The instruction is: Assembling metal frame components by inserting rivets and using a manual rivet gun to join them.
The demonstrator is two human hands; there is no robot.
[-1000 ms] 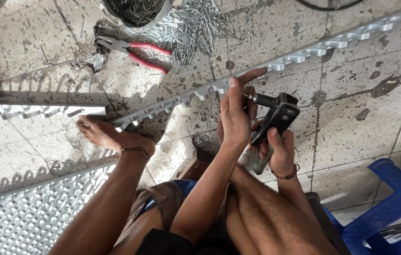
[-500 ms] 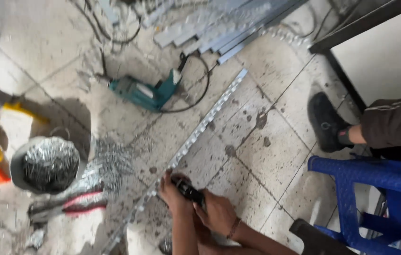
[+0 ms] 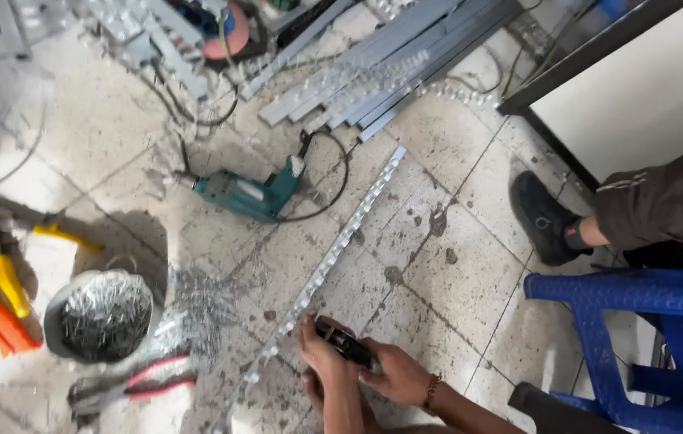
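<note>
The rivet gun, a black hand tool, sits at about 6 o'clock in your view, low against the tiled floor and right beside the long toothed metal strip. Your right hand is wrapped around its handle end, fingers closed on it. Your left hand lies over the tool's front end, fingers curled down where the tool meets the strip; the picture is blurred there, so whether those fingers grip the tool or only press on it is hard to tell.

The strip runs diagonally from about 7 o'clock, past your hands, up toward 12 o'clock, lying flat on the tiles. At 11 o'clock from your hands a teal electric drill lies on its side with its black cord looped beside it. At 9 o'clock stands a round metal tub full of small shiny fasteners, with more spilled just beside it, and red-handled pliers below that. Yellow and orange-handled tools lie at the far left edge. A bundle of grey metal profiles lies at 12 o'clock. At 3 o'clock is a blue plastic stool, and above it another person's black shoe and dark trouser leg.
</note>
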